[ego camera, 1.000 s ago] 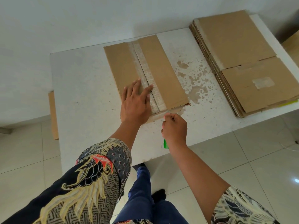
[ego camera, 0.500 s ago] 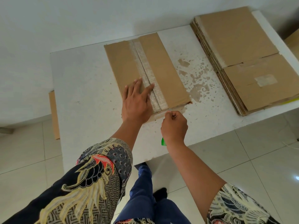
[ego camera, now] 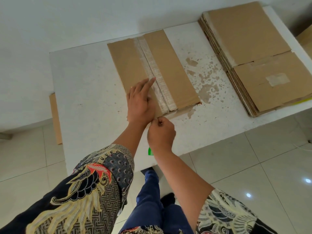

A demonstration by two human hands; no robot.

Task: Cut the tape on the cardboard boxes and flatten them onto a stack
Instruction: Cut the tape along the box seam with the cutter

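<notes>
The left hand (ego camera: pixel 141 100) lies flat with straight fingers on the cardboard box (ego camera: pixel 152 71) — likely steadying it — while the right hand (ego camera: pixel 161 132), fingers curled round a green-handled cutter (ego camera: pixel 150 151), works at the tape (ego camera: pixel 157 76) end just beyond its fingertips.

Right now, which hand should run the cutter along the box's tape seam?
Right, likely. The right hand already grips the green cutter at the near end of the tape seam. The left hand lies flat on the box, steadying it.
</notes>
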